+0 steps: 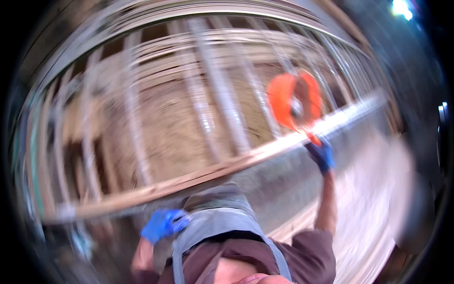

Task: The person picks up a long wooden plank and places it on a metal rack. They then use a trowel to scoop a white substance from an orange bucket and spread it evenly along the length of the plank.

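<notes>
My right hand (321,154), in a blue glove, is closed on the lower end of an orange, hollow, round thing (283,102), shaped like a small bucket or wide scoop. Motion blur hides its exact kind; a pale spot shows inside its opening. It is held up over the near rail (265,150) of a long slatted frame. My left hand (163,225), also blue-gloved, is beside my grey apron (222,225), its fingers curled, with nothing visible in them.
Pale, shiny slats (220,90) cross the frame from the near rail to the far side. Brown, grainy-looking material (165,113) shows between them, with stacked wooden strips (161,61) farther back. A pale wooden surface (359,189) stretches along my right.
</notes>
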